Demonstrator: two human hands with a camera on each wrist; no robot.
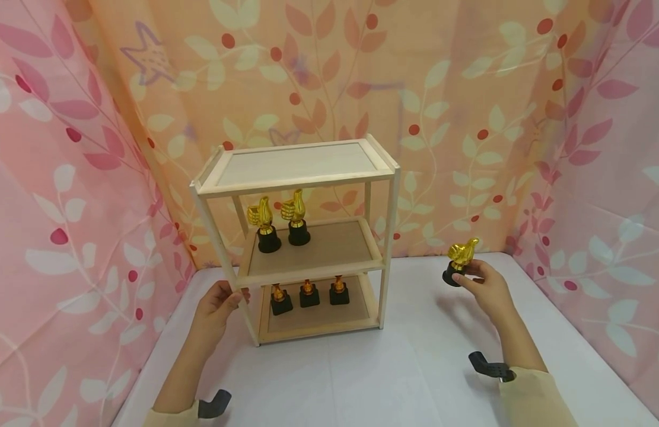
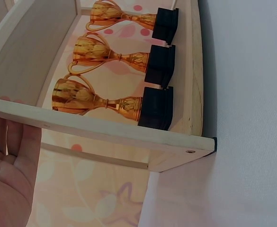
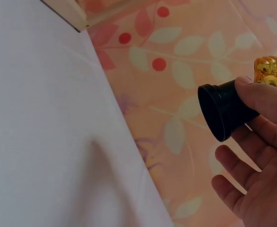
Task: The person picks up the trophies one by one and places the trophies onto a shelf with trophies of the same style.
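Note:
My right hand pinches a gold thumbs-up trophy by its round black base, off the table at the right and tilted. The left hand grips the front left post of a pale wooden shelf rack, thumb in front, other fingers partly hidden behind it. On the middle shelf, toward its left side, stand two more thumbs-up trophies, one at the left and another beside it. Three gold cup trophies with black square bases stand in a row on the bottom shelf.
The rack's top panel overhangs the middle shelf. A white cloth covers the table. Floral curtains surround it, orange at the back and pink on both sides. Black wrist mounts stick out near the sleeves.

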